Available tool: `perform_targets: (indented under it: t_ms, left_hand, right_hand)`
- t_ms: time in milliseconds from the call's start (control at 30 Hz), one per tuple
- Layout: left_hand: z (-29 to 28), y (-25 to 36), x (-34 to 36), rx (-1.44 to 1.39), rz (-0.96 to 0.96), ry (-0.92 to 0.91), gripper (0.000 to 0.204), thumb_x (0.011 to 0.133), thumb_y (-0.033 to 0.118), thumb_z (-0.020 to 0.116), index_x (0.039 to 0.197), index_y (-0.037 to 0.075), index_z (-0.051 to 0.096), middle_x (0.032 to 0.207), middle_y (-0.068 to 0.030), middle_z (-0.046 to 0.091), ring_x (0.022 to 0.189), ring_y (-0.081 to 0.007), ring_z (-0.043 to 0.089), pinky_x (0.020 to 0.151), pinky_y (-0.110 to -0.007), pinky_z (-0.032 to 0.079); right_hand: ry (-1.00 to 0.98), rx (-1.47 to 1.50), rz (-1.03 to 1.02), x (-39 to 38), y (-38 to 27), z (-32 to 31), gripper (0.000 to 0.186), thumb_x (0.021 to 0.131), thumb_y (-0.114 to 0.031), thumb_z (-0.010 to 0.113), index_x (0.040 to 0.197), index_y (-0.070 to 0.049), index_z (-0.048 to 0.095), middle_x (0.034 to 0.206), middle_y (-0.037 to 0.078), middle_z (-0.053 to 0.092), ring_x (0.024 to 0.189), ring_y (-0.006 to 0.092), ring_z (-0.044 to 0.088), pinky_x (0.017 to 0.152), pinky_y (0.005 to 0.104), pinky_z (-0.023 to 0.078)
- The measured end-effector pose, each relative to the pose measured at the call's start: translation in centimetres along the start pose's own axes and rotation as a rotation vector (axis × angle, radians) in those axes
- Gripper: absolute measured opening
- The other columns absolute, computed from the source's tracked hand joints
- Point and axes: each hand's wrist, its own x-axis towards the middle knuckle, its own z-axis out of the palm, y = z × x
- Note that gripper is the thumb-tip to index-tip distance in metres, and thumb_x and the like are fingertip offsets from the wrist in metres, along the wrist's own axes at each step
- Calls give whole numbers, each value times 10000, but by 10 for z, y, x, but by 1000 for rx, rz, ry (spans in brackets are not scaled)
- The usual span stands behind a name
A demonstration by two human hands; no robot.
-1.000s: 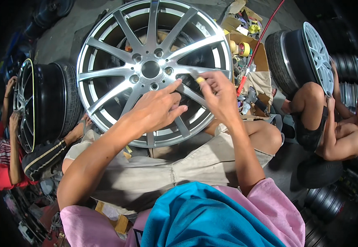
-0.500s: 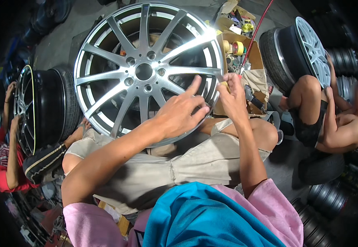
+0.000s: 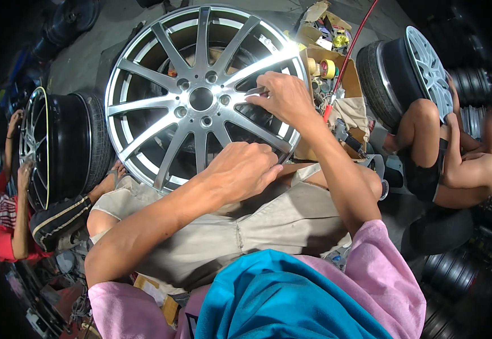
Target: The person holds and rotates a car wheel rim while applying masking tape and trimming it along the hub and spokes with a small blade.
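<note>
A large silver alloy wheel (image 3: 183,73) with many slim spokes lies face up in front of my knees. My right hand (image 3: 285,96) is over the spoke to the right of the hub, thumb and fingers pinched on a small thin piece (image 3: 259,91). That piece touches or nearly touches the metal; its kind is too small to make out. My left hand (image 3: 240,172) lies over the wheel's near rim, back of the hand up, fingers curled in. Whatever is inside that curl, if anything, is hidden.
A cardboard box (image 3: 358,85) of tape rolls and tools stands right of the wheel, a red rod (image 3: 347,62) slanting across it. A person on each side handles another wheel, the left one (image 3: 34,150) and the right one (image 3: 429,70), both near tyres.
My right hand has moved left from the wheel's rim onto the spoke near the hub. The left hand has drawn back toward me, its pointing finger now curled.
</note>
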Motion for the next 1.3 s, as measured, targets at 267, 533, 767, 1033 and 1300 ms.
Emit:
perform_targets:
  t_ms: [267, 533, 767, 1033, 1300]
  left_hand:
    - [-4, 9, -20, 7, 25, 3, 267, 1025, 231, 721, 886, 3, 733, 904, -176, 714, 809, -436, 715, 719, -529, 576]
    - [1, 24, -49, 117, 42, -297, 199, 974, 185, 777, 960, -4, 718, 1010, -202, 677, 925, -405, 735, 797, -501, 593]
    - [0, 23, -48, 277, -84, -318, 270, 999, 252, 768, 1060, -10, 752, 1154, -216, 678, 957, -377, 754, 826, -469, 614]
    - [-8, 12, -42, 484, -355, -376, 395, 1035, 350, 740, 1148, -29, 734, 1641, -361, 469, 915, -392, 803, 813, -439, 646]
    - [-7, -18, -41, 359, -388, -411, 487, 1031, 352, 744, 1246, -82, 689, 1706, -376, 354, 952, -429, 796, 849, -489, 645]
  right_hand:
    - [319, 612, 452, -12, 19, -25, 464, 1089, -380, 714, 1331, 11, 653, 995, 120, 724, 781, 175, 667, 695, 364, 541]
    - [211, 734, 564, -100, 33, -37, 305, 1123, -148, 637, 1365, 38, 652, 1068, 69, 689, 777, 111, 669, 679, 270, 560]
    - [93, 583, 452, -114, -58, -5, 214, 1044, -81, 731, 1235, 6, 774, 1010, 91, 728, 861, 169, 741, 753, 309, 593]
    - [217, 516, 457, -97, -96, 44, 232, 951, -100, 826, 1154, 7, 797, 992, 173, 783, 806, 287, 779, 733, 388, 611]
    - [241, 470, 384, -96, -103, 66, 344, 956, -34, 798, 1296, 1, 763, 1048, 198, 776, 810, 314, 756, 731, 418, 604]
